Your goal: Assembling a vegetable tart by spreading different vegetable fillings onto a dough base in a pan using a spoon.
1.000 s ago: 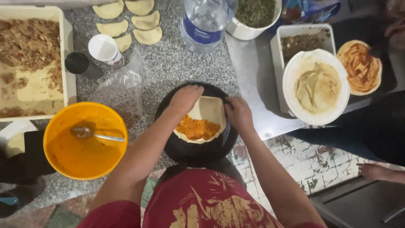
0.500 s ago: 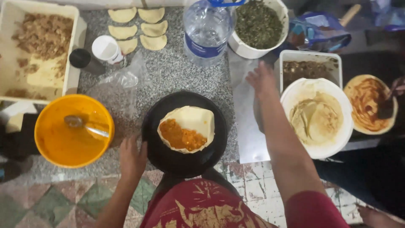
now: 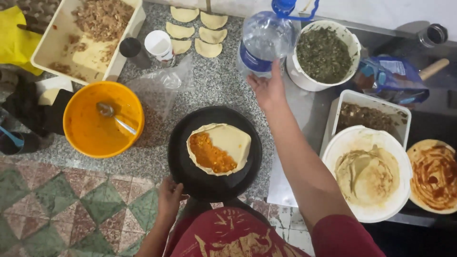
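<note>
A black plate (image 3: 190, 176) on the speckled counter carries a round of dough (image 3: 233, 143) with orange filling (image 3: 212, 154) on its left half. My left hand (image 3: 170, 197) holds the plate's near rim. My right hand (image 3: 269, 88) is stretched out with fingers spread, touching the base of a clear water bottle (image 3: 266, 35) with a blue label and cap. A white bowl of dark green filling (image 3: 323, 54) stands just right of the bottle.
An orange bowl (image 3: 78, 126) with a spoon sits left of the plate, a tray of minced filling (image 3: 52, 45) at top left. Several folded pastries (image 3: 195, 28) lie at the back. White bowl of dough rounds (image 3: 366, 171), a sauced round (image 3: 435, 173) at right.
Both hands left the dough. My left hand dropped to the plate's near rim. My right hand swung out to the right, then came to the water bottle.
</note>
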